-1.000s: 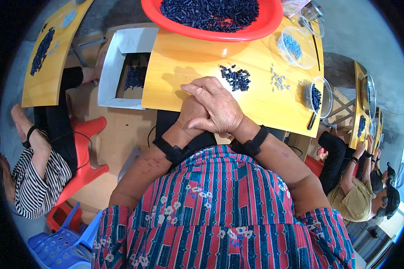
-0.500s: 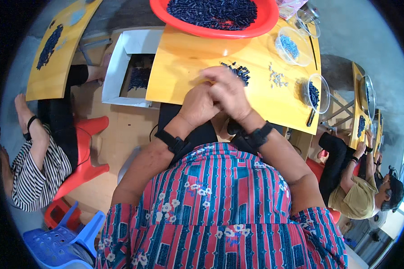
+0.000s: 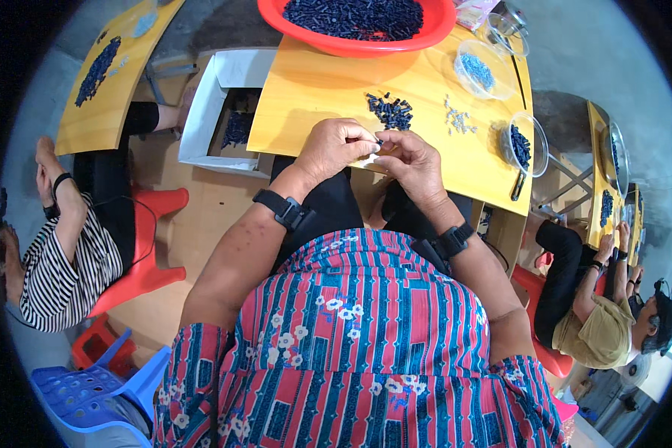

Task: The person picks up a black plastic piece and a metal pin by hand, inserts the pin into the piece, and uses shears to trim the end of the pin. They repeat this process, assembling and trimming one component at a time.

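1. Yellow worktop (image 3: 306, 89): spread out in front of the person, its near edge just beyond the hands.
2. Red basin (image 3: 351, 48): at the worktop's far side, filled with dark blue tubular pieces.
3. White open box (image 3: 207, 112): beside the worktop's left edge, with more dark pieces inside.
4. Left hand (image 3: 328, 151): at the worktop's near edge, thumb and forefinger pinched together on a small dark piece.
5. Right hand (image 3: 417, 166): facing the left, fingers curled toward the same piece; whether they grip it, I cannot tell.
6. Clear bowl (image 3: 504, 84): at the far right, holding light blue bits.
7. Clear cup (image 3: 545, 157): near the right edge, containing dark pieces.
8. Loose dark heap (image 3: 390, 112): just beyond the hands.
9. Silvery bits (image 3: 459, 118): scattered between heap and cup.
10. Small dark piece (image 3: 379, 141): between the two hands' fingertips.
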Action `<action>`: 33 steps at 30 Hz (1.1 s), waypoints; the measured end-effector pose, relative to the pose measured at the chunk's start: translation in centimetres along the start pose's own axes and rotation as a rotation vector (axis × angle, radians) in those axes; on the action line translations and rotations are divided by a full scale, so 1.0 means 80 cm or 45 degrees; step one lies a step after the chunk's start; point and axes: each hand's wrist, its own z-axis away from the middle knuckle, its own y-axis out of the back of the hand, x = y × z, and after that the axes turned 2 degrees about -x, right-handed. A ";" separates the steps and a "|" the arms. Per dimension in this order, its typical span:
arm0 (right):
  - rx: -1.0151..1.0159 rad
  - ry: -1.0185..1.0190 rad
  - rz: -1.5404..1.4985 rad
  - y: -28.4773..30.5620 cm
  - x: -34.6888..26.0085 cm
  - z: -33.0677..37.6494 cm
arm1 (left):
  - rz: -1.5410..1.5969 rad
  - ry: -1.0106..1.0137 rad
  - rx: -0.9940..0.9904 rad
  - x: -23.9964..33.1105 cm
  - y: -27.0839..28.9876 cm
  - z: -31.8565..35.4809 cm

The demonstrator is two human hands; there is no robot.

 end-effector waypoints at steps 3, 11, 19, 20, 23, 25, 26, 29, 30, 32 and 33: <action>0.057 0.072 0.088 -0.012 0.007 -0.004 | -0.007 0.013 -0.005 0.002 0.001 -0.002; 0.081 0.171 0.411 -0.008 -0.005 -0.004 | -0.067 0.013 0.009 -0.001 -0.004 -0.005; 0.104 0.539 0.831 0.025 -0.022 0.002 | -0.125 -0.088 0.092 0.005 -0.007 0.006; 0.149 0.512 0.881 0.033 -0.029 0.004 | -0.120 -0.091 0.093 0.006 -0.007 0.008; 0.467 0.530 1.019 0.093 -0.020 0.010 | -0.140 -0.036 0.064 0.010 -0.008 0.010; 0.631 0.554 1.145 0.138 -0.035 0.018 | -0.115 -0.071 0.097 0.007 -0.010 0.011; 0.720 0.460 1.301 0.163 -0.035 0.023 | -0.118 -0.063 0.102 0.008 -0.011 0.011; 0.823 0.233 1.355 0.208 -0.037 0.030 | -0.116 -0.028 0.092 0.010 -0.012 0.012; 0.832 0.123 1.305 0.215 -0.038 0.031 | -0.118 -0.020 0.097 0.009 -0.012 0.013; 0.868 0.130 1.293 0.227 -0.028 0.030 | -0.129 -0.038 0.115 0.009 -0.012 0.013; 0.912 0.135 1.288 0.229 -0.021 0.029 | -0.131 -0.032 0.118 0.009 -0.013 0.013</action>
